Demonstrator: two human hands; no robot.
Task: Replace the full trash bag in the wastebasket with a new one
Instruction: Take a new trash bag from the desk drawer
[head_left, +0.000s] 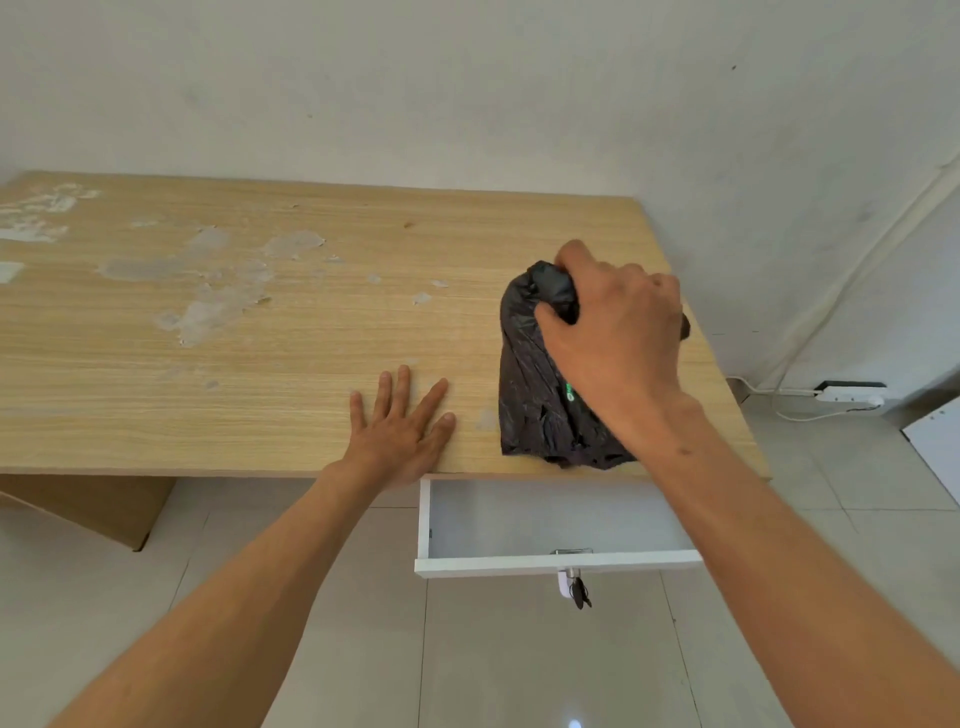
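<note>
Head view of a wooden desk (260, 338) set against a white wall (467, 78), its surface worn in pale patches toward the left and centre. A white drawer (558, 564) stands pulled out below the desk's front edge, with keys (579, 595) hanging from its lock. A cardboard box (104, 509) sits under the desk at left, and a power strip (852, 397) lies on the tiled floor at right. Nothing lies between the hands and the black trash bag (530, 395), which rests crumpled on the desk's right part, its lower end at the front edge above the drawer. The right hand (618, 332) reaches from above and grips the bag's bunched far end, fingers curled over it and thumb pressed against its left side. The left hand (400, 431) lies flat on the desk just left of the bag, fingers spread, holding nothing.
</note>
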